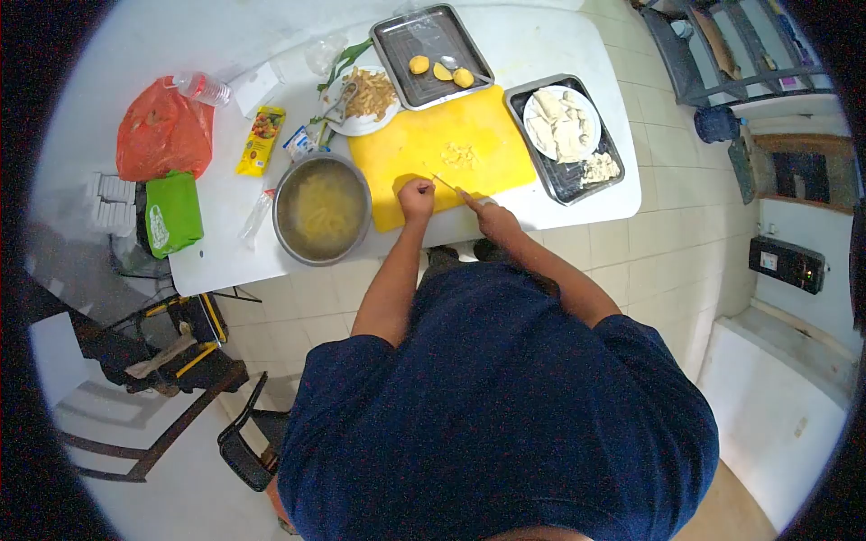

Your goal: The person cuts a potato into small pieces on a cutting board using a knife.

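My right hand [494,221] grips a knife [444,182] by its handle, over the lower edge of the yellow cutting board [397,149]. The blade points up and left toward my left hand [417,198], whose fingers are curled closed on the board; whatever they hold, if anything, is hidden. Small chopped yellow pieces [460,155] lie on the board just beyond the knife. To the left of my left hand stands a metal bowl [278,221] of cloudy liquid with pale yellow pieces in it.
Behind the board, a metal tray [397,54] holds cut yellow pieces and a spoon [449,63]. A plate [338,124] of brownish strips is beside it. At right, a dark tray [564,191] carries a plate of folded white wraps [566,135]. Bags [167,131] and a yellow packet [262,140] lie left.
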Available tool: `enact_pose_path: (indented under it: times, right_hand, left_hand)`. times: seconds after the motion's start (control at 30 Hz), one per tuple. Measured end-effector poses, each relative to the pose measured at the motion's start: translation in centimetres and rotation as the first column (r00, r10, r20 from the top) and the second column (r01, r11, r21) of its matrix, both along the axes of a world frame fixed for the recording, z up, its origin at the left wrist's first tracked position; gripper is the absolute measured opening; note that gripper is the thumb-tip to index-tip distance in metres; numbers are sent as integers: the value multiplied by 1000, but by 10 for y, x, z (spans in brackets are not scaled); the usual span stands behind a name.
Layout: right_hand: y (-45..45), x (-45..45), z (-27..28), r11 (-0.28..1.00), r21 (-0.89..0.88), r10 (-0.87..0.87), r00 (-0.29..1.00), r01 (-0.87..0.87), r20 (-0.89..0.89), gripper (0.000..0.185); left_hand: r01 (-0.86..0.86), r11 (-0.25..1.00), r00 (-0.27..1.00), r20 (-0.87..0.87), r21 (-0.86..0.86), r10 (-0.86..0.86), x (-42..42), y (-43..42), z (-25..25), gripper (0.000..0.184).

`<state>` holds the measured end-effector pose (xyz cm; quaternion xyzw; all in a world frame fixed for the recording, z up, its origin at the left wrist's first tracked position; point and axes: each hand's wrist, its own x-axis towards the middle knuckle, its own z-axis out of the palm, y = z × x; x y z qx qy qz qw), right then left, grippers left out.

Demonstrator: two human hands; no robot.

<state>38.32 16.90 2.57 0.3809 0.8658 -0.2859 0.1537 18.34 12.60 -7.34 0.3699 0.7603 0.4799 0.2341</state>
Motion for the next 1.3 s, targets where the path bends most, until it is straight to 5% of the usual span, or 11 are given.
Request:
enact_pose_path:
  times: [0.1, 0.3, 0.4, 0.6, 1.0, 1.2, 1.3]
  right_hand:
    - [-2, 4, -12, 968, 242, -5, 962, 74, -274, 74]
    - [7, 12, -14, 978, 180, -24, 914, 105, -404, 73]
    - [2, 6, 15, 999, -21, -44, 997, 42, -56, 74]
    - [-12, 12, -11, 993, 59, -80, 961, 99, -266, 71]
    - [-8, 2, -20, 959, 249, -54, 949, 136, -310, 75]
    - [-6, 13, -16, 998, 40, -40, 978, 49, -206, 77]
    - [-15, 10, -24, 997, 82, -1, 985, 16, -175, 77]
  left_hand:
    - [-1, 1000, 999, -54, 9, 1, 2, -1, 4, 6]
    - [-41, 998, 999, -23, -51, 40, 3, -1, 11, 8]
    - [-91, 990, 996, -14, -105, 90, 3, 1, 17, 9]
    - [-89, 980, 996, 14, -177, 93, 1, 3, 15, 9]
    - [-19, 965, 999, -40, -261, 9, -3, 7, 22, 7]
    - [-92, 984, 995, -44, -154, 87, 6, 4, 18, 5]
    - [-127, 988, 992, -17, -87, 126, 8, 2, 16, 8]
